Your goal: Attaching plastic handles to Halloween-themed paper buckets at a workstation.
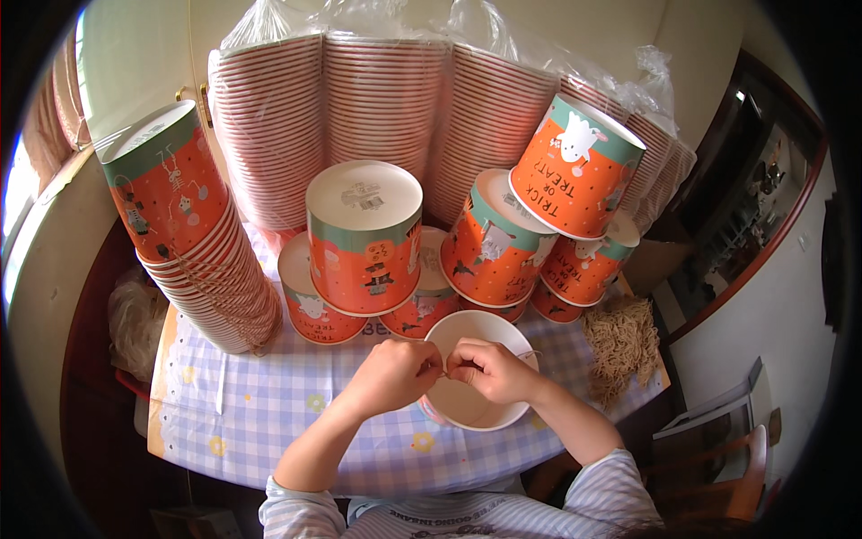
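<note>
Closely together, both hands [492,369] pinch cord [531,354] over the open bucket [480,406]; leftward, tablecloth [287,409] lies bare.

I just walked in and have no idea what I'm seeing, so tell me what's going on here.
A person's left hand and right hand meet over the mouth of an open bucket, fingertips pinched; what they grip is too small to make out. Behind it, orange-and-green buckets stand bottom-up. A tall nested stack leans at the left, and a beige string bundle lies at the right.
</note>
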`<state>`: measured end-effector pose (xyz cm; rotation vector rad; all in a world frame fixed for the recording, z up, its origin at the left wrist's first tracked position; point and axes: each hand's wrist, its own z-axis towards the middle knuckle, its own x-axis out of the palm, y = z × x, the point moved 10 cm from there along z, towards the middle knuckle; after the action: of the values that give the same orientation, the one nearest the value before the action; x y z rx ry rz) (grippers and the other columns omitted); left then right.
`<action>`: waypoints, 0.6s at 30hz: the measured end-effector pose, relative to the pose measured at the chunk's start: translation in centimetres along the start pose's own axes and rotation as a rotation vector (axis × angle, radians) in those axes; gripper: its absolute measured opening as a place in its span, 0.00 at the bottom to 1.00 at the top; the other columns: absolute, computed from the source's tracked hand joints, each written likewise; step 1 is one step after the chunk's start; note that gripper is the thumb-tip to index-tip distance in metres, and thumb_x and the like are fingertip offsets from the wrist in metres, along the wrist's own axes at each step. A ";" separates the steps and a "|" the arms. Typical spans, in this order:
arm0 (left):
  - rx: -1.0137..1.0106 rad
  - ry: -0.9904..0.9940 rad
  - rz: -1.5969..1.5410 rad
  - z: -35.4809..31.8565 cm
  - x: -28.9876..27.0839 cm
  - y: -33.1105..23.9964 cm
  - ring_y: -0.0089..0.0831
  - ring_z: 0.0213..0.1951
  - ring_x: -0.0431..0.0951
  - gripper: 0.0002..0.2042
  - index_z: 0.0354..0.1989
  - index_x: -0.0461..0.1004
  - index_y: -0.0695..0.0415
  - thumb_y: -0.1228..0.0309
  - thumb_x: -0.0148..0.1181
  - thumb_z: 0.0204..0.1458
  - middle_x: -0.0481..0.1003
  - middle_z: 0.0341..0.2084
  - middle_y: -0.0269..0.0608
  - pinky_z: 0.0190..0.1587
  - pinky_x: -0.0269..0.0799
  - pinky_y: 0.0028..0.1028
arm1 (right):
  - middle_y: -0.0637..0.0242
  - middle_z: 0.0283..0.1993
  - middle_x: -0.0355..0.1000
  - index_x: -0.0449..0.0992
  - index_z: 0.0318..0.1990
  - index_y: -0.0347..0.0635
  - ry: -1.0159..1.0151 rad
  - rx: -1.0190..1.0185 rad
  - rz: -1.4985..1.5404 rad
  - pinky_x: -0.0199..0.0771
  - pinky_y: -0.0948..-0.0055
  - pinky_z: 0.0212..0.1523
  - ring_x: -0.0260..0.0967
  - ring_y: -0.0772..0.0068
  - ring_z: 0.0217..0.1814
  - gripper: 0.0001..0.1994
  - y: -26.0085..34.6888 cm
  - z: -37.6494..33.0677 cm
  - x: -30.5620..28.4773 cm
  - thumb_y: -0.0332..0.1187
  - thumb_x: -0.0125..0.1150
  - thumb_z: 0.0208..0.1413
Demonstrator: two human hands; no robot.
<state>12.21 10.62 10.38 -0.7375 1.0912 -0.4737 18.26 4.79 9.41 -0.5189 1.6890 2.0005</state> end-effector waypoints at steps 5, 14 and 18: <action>-0.040 0.099 -0.012 -0.3 -0.6 -0.1 0.37 0.27 0.76 0.06 0.28 0.74 0.58 0.70 0.59 0.41 0.74 0.23 0.43 0.32 0.72 0.31 | 0.66 0.29 0.69 0.68 0.34 0.37 0.035 0.123 0.025 0.66 0.76 0.33 0.67 0.74 0.31 0.03 -1.1 0.1 -0.9 0.27 0.52 0.55; -0.005 0.020 -0.085 -0.1 -0.5 -0.6 0.33 0.26 0.75 0.08 0.29 0.75 0.57 0.70 0.63 0.40 0.73 0.25 0.40 0.30 0.71 0.29 | 0.69 0.28 0.69 0.66 0.33 0.38 0.049 0.168 0.044 0.66 0.79 0.33 0.66 0.80 0.32 0.03 -0.2 -0.4 -0.6 0.27 0.51 0.56; 0.029 -0.010 -0.096 -0.2 -0.6 -1.1 0.31 0.25 0.74 0.05 0.26 0.75 0.57 0.72 0.62 0.39 0.72 0.23 0.38 0.28 0.70 0.28 | 0.69 0.27 0.68 0.61 0.39 0.39 -0.024 0.114 0.192 0.65 0.80 0.34 0.65 0.81 0.31 0.07 0.2 -0.4 -0.9 0.24 0.51 0.55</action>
<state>11.83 10.21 11.53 -0.7678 1.0410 -0.5659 18.87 4.29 10.06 -0.3016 1.8872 2.0161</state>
